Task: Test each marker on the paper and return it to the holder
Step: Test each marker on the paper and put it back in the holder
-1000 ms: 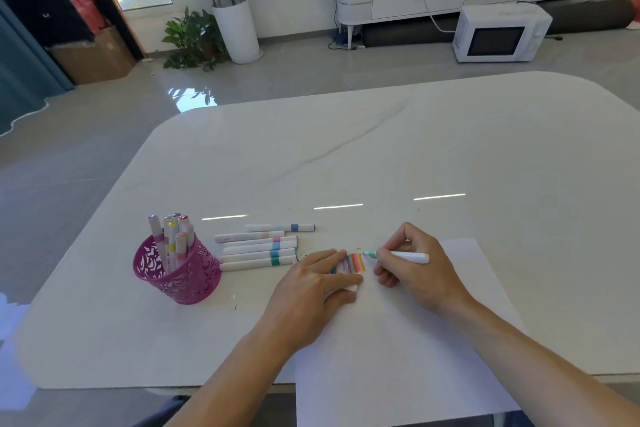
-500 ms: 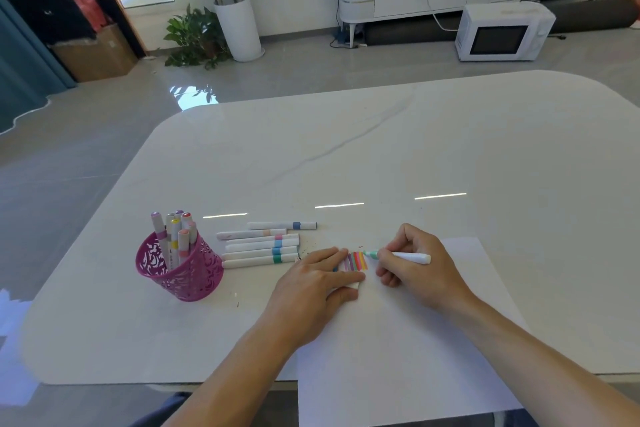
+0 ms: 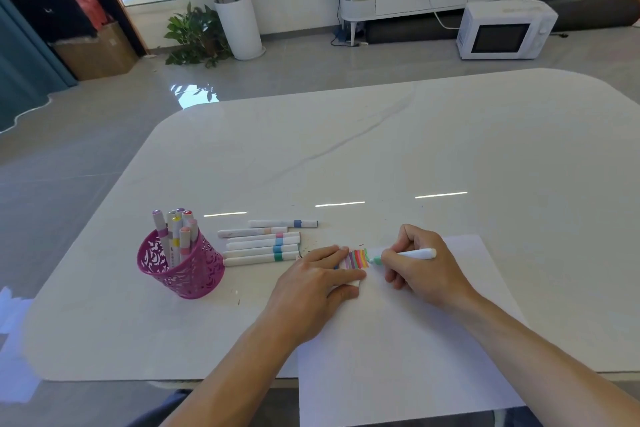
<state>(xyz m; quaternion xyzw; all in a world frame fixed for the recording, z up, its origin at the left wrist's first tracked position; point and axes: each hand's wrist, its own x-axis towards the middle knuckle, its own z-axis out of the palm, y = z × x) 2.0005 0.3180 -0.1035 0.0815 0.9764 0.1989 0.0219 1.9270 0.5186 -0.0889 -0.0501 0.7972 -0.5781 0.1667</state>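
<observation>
1 marker [image 3: 417, 254] pinched in right hand [image 3: 422, 274], left hand [image 3: 311, 284] flat on paper [image 3: 398, 357]

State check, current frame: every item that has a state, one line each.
left hand, open, flat on the paper
right hand, gripping the green marker
green marker, tip down at the colour strokes
paper, flat, near end overhanging the table
pink holder, upright, holding several markers
five loose markers, lying side by side on the table
microwave, door shut
</observation>
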